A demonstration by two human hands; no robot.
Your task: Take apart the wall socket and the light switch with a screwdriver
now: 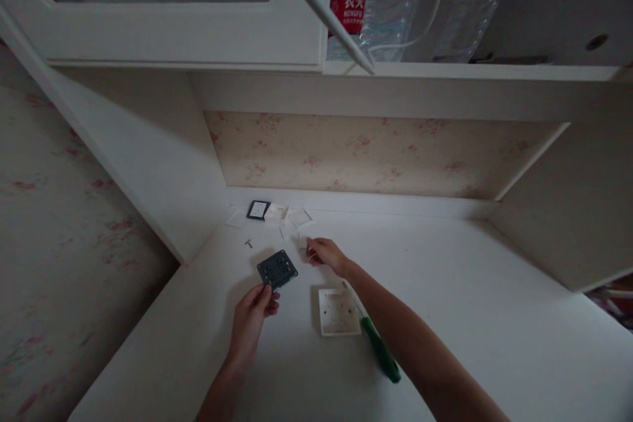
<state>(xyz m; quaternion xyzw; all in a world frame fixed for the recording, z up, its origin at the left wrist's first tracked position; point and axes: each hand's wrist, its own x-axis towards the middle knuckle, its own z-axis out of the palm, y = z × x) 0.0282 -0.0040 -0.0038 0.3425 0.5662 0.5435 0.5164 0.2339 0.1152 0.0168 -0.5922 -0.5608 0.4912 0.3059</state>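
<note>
My left hand (253, 316) pinches the near corner of a dark square socket module (277, 269), holding it just above the white desk (469, 316). My right hand (322, 253) reaches past it with fingers curled on something small I cannot make out, beside small white parts (302, 238). A white square back box (338, 310) lies open side up near my right forearm. A green-handled screwdriver (380, 349) lies partly under that forearm.
At the back of the desk sit a black-framed plate (258, 210) and pale cover pieces (287, 215). A small screw (248, 243) lies to the left. Plastic water bottles (390, 0) stand on the shelf above. Cabinet walls close in both sides.
</note>
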